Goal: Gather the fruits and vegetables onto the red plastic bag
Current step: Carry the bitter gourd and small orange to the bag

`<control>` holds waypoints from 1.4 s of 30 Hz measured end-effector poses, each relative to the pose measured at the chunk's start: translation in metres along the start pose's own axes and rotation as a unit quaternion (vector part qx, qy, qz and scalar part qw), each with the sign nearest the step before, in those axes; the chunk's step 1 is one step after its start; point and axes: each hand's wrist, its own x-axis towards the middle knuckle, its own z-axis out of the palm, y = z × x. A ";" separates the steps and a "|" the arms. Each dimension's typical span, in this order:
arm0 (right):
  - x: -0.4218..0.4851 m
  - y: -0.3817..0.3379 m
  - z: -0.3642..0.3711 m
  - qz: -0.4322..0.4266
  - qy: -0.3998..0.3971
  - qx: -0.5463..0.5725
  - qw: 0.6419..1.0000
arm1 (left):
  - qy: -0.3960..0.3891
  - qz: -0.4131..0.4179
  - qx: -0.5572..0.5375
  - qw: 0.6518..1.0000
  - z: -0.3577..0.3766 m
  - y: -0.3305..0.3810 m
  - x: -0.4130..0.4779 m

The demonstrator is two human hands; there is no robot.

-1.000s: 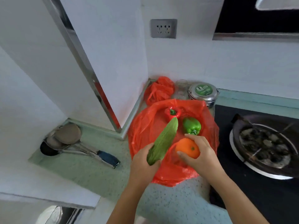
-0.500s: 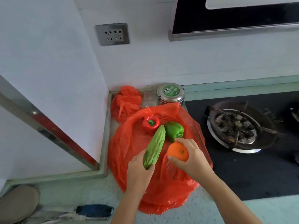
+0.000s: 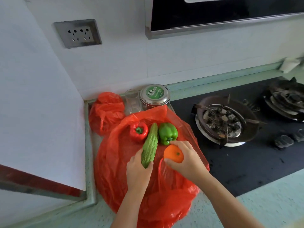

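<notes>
A red plastic bag (image 3: 118,165) lies spread on the green counter. On its far part sit a red bell pepper (image 3: 138,132) and a green bell pepper (image 3: 167,133). Between them lies a bumpy green bitter gourd (image 3: 150,145), whose near end my left hand (image 3: 137,171) grips. My right hand (image 3: 187,159) holds an orange (image 3: 173,153) just in front of the green pepper, low over the bag.
A second bunched red bag (image 3: 106,111), a clear glass (image 3: 131,101) and a steel tin with a green lid (image 3: 154,96) stand by the wall. A black gas hob with two burners (image 3: 225,120) lies to the right. A white wall corner closes the left.
The view has swung right and closer, and the pan and utensils at the left have left the frame. Both hands have lowered the gourd and the orange toward the peppers on the bag.
</notes>
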 end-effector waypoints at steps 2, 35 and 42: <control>0.004 0.003 0.003 0.005 0.005 0.000 1.000 | -0.004 0.001 0.001 1.000 0.002 0.000 0.006; 0.041 0.024 0.063 0.067 0.058 0.005 0.996 | -0.001 0.058 0.021 0.998 0.004 -0.007 0.032; 0.036 0.024 0.055 0.062 0.055 -0.020 0.996 | 0.008 0.092 0.057 0.994 0.002 -0.007 0.027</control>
